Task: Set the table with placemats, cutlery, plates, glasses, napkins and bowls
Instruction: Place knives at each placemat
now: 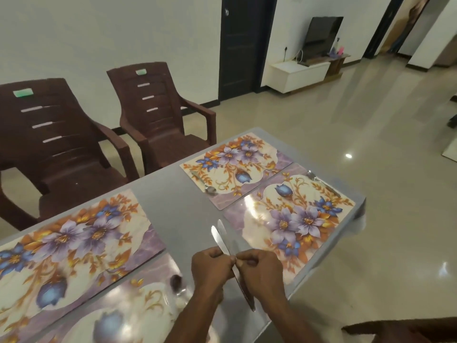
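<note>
Both hands are meeting low in the view at about six o'clock, over the bare strip of table [178, 206] between the mats. Left hand [211, 267] and right hand [259, 268] are each curling their fingers round a small bundle of knives [222, 240], blades fanning up toward twelve o'clock while one knife's end is poking down toward five o'clock. By the look of it, the person is separating one knife from the rest.

Four floral mats are already lying on the table: one at seven o'clock [123, 315], one at nine o'clock [74, 243], one at three o'clock [296, 224] just right of the hands, and one at one o'clock [235, 167]. A spoon [206, 185] is lying on the one o'clock mat, another spoon [319, 180] on the far edge of the three o'clock mat, and a third, blurred, spoon [176, 284] seems to be sitting on the seven o'clock mat. No spoon is showing on the nine o'clock mat.

So the mats are looking done and the cutlery is partly out, with no knife set down yet. Plates, glasses, napkins and bowls are nowhere in view, so most of the job is probably still waiting.
</note>
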